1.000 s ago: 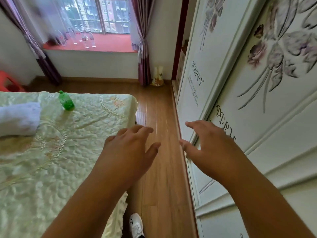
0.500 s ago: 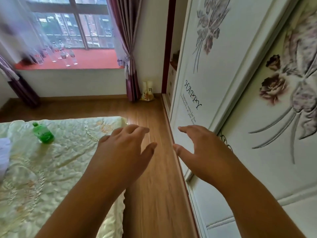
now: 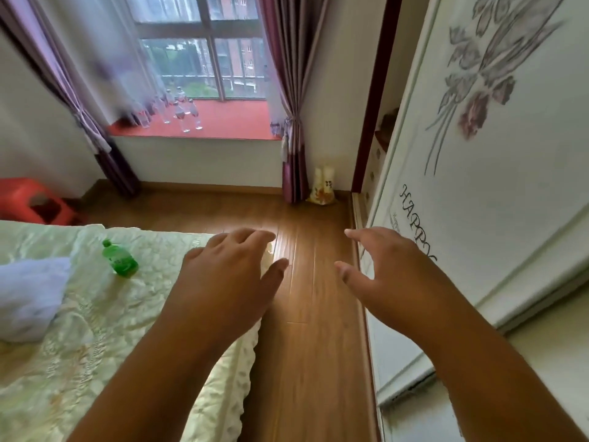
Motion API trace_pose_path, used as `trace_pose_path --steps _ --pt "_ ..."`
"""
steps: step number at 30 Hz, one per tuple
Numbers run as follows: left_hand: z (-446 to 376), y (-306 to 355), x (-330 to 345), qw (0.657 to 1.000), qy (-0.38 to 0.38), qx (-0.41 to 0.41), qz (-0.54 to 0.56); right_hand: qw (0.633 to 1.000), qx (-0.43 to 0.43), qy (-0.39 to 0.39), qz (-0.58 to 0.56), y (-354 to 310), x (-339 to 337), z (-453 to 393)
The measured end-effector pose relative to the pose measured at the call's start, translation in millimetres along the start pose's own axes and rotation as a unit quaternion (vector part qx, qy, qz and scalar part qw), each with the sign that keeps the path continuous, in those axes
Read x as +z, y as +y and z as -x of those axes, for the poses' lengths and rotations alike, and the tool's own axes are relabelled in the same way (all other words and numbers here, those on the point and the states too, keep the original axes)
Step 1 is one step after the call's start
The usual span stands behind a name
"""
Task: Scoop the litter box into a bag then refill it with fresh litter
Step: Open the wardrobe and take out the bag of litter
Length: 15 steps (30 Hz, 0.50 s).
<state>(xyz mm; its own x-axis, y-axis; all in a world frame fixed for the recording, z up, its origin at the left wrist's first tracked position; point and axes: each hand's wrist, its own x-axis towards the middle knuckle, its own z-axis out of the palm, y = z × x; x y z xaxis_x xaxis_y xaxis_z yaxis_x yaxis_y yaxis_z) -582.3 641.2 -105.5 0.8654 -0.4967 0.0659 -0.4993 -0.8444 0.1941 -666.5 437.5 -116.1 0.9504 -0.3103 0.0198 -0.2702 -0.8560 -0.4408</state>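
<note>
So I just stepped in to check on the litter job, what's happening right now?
Nothing is being handled yet. The person holds the left hand and right hand out in front, both empty with fingers loosely spread, above the wood floor between the bed and the wardrobe. No litter box or scoop is in view. A yellow bag stands in the far corner; a green bottle lies on the bed.

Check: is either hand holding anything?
No. The left hand and right hand are both held out over the floor with fingers spread and nothing in them.
</note>
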Motion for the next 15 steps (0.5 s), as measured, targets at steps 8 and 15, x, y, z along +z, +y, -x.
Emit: trace_pose_path --steps 8,15 --pt "-77.5 -17.2 26.7 0.998 -0.022 -0.059 0.021 0.999 -0.017 -0.026 0.017 24.3 8.8 -105.4" --pt "-183.3 -61.4 47.8 0.998 -0.039 -0.04 0.027 0.998 0.019 -0.034 0.043 23.1 31.1 -205.1"
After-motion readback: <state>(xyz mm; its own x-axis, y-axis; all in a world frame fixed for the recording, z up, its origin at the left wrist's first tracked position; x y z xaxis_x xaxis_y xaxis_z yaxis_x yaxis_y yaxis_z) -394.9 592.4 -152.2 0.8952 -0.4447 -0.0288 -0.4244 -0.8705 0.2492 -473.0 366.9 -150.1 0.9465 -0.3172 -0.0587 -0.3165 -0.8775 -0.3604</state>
